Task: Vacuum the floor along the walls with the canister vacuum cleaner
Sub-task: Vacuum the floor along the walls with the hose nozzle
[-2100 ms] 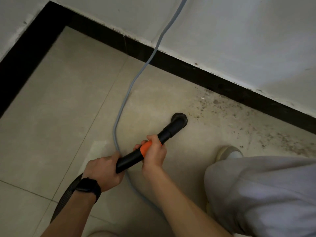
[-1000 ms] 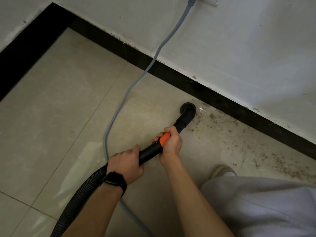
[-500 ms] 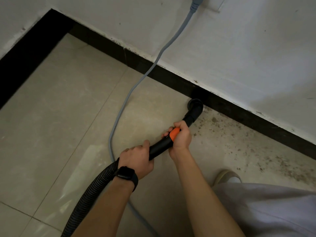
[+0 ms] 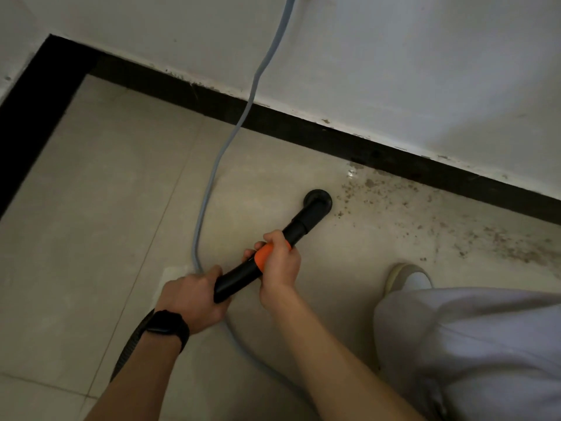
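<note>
The black suction tube of the vacuum cleaner is held in both hands. The left hand is wrapped round its rear end, where the ribbed hose is joined. The right hand is closed round the orange collar further forward, with the fingers curled over the top. The round nozzle is set down on the beige floor tile, near the black skirting but not touching it, at the left edge of a band of grit and dust. From the nozzle leftward to the corner, no grit is seen on the strip of floor beside the skirting, so that stretch may be judged done. To the right, debris is scattered thickly along the skirting and out toward the shoe, and all of it is judged to be left. A few specks are also seen between nozzle and skirting. The canister itself is not shown. A grey power cord is draped down the wall and across the floor close to the left hand, where it could be caught by the tube.
</note>
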{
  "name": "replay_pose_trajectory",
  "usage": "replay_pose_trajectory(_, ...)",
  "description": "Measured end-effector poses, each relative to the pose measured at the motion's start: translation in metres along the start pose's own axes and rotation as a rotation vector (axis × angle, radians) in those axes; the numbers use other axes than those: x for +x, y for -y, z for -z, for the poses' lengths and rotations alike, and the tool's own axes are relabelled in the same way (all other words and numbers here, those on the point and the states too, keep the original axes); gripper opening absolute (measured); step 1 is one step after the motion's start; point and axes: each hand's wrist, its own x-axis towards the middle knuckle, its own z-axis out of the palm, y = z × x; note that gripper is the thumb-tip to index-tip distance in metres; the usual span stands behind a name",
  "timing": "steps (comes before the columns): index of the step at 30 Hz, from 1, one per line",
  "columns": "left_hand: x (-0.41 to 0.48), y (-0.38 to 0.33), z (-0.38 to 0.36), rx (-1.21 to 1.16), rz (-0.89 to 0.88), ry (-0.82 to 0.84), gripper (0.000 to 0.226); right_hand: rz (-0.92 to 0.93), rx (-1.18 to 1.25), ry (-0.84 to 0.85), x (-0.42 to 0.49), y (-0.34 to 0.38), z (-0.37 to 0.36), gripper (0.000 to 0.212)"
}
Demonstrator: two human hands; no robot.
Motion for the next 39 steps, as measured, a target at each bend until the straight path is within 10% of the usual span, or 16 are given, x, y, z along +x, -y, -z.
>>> replay_pose_trajectory(39, 0.006, -0.080, -0.010, 0.044, -0.022, -0.115, 0.026, 0.035, 0.019, 0.028, 0.023, 0.052, 0.043, 0.008)
